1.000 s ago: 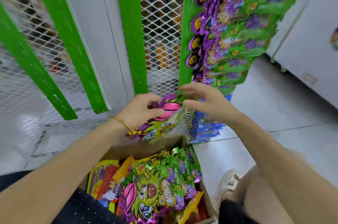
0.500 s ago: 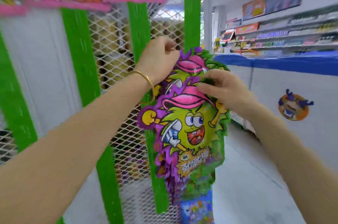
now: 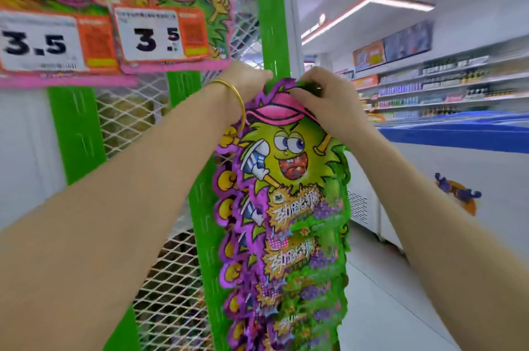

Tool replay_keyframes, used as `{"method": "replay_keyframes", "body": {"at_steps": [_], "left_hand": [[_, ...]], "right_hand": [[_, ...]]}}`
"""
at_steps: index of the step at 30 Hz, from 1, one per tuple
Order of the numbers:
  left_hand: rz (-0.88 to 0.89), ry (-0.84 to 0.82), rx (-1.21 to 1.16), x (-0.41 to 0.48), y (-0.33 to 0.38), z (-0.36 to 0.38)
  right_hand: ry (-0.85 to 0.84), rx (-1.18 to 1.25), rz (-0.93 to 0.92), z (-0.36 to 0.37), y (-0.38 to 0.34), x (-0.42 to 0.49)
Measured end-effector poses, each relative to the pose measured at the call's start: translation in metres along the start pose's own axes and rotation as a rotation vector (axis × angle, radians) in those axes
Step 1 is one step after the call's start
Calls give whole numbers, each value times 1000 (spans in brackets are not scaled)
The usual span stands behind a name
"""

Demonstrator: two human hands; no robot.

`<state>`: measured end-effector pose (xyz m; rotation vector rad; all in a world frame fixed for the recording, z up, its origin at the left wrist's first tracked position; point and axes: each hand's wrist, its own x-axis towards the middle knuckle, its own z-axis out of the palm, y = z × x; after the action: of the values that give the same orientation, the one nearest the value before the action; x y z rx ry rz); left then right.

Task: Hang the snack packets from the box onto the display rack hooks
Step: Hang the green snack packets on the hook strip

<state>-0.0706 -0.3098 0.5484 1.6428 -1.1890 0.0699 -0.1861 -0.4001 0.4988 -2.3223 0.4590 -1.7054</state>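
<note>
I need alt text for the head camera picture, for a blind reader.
The left hand and right hand pinch the top of a green-and-purple snack packet at a green rack post, in front of a column of matching hanging packets. Price tags reading 3.5 hang at upper left; store shelves show at right.

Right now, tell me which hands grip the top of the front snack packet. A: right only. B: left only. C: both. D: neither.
C: the left hand and the right hand both pinch the top edge of the snack packet.
</note>
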Motion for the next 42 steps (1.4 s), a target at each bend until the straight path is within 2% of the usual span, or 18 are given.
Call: {"method": "replay_keyframes", "body": {"at_steps": [7,10,16,20,24,28,35,42], "left_hand": [[-66,-22,-144,3,6,0],[-90,7,-137,2,4,0],[-87,33,-86,2,0,2],[-87,-15,-87,-9,-6,-1],[61,-61,87,-23,-13,-2],[130,-46,144,-30,-15,-4],[184,37,256,-35,-20,-3],[229,55,252,-43,-31,-6]], "right_hand": [[122,-284,-99,7,-9,11],[143,-333,-126,7,-6,7],[96,-319,-119,5,-2,-3],[-24,-283,-70,5,2,-6],[-125,-240,-8,5,5,-3],[-199,-164,36,1,1,4],[-209,-143,48,9,-1,-3],[-162,-150,45,11,-6,-12]]}}
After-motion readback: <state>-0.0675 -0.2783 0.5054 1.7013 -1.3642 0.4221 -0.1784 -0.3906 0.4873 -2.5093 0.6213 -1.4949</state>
